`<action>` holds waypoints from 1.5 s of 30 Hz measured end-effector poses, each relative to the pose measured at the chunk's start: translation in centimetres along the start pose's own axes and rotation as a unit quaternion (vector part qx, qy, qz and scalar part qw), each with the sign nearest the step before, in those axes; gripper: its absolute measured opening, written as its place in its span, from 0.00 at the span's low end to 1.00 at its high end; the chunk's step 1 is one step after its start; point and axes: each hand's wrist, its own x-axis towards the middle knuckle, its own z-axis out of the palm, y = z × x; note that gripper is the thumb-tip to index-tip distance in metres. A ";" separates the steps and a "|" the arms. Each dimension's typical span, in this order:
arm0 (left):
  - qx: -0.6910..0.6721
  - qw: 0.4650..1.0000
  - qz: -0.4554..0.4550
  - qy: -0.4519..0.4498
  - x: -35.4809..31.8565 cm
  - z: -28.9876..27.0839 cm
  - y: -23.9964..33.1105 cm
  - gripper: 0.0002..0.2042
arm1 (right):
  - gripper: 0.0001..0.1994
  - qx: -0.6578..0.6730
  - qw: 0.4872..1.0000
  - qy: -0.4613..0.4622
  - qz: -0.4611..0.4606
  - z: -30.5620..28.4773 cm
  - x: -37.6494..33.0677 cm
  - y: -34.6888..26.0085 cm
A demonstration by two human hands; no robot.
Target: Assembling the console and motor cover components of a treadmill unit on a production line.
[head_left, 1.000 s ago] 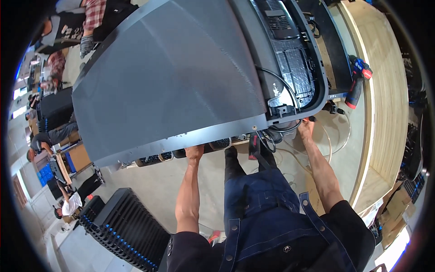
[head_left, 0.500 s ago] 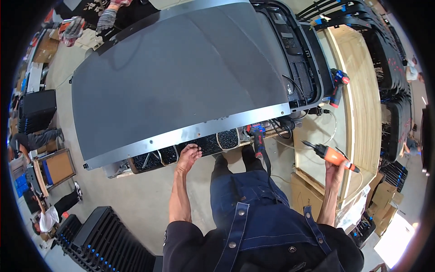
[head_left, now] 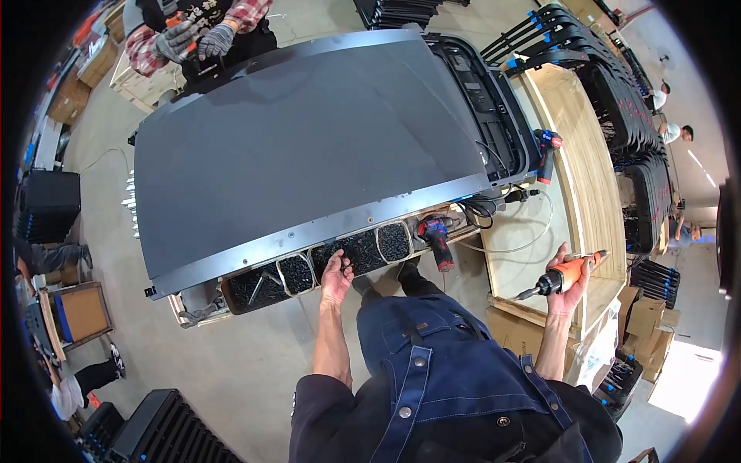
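My right hand (head_left: 573, 292) grips an orange and black power screwdriver (head_left: 570, 274), whose dark tip points left. At the front edge of a large dark grey panel (head_left: 309, 147), my left hand (head_left: 336, 279) is over a long tray (head_left: 361, 258) of small black screws. Its fingers are curled together, and whatever is between them is too small to make out. A bright metal strip (head_left: 289, 235) with several fasteners runs along the panel's near edge. Beside the tray stand rounded bins of screws (head_left: 394, 241). A red and black cordless drill (head_left: 437, 241) hangs right of them.
A wooden crate (head_left: 594, 193) stands to the right, with another cordless driver (head_left: 547, 154) on its edge. Hose and cables (head_left: 482, 212) loop between bench and crate. Across the panel, a gloved co-worker (head_left: 208, 38) holds an orange tool. Stacked black frames (head_left: 174, 428) stand lower left.
My left hand has moved down from the panel edge to the screw tray. The screwdriver has swung round, its tip now pointing lower left. The co-worker's gloved hands have come together.
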 end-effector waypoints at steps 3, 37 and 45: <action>-0.044 0.999 0.003 -0.029 -0.6 -0.3 0.3 0.12 | 0.22 -0.053 0.998 -0.040 0.006 2.1 -1.3 1.3; -0.118 0.992 0.048 0.022 -5.2 7.4 -1.5 0.08 | 0.18 -0.227 0.932 -0.257 0.115 12.6 0.1 13.4; -0.103 0.990 0.081 -0.047 -8.5 15.9 -3.3 0.08 | 0.17 -0.146 0.944 -0.272 0.114 13.3 2.6 13.4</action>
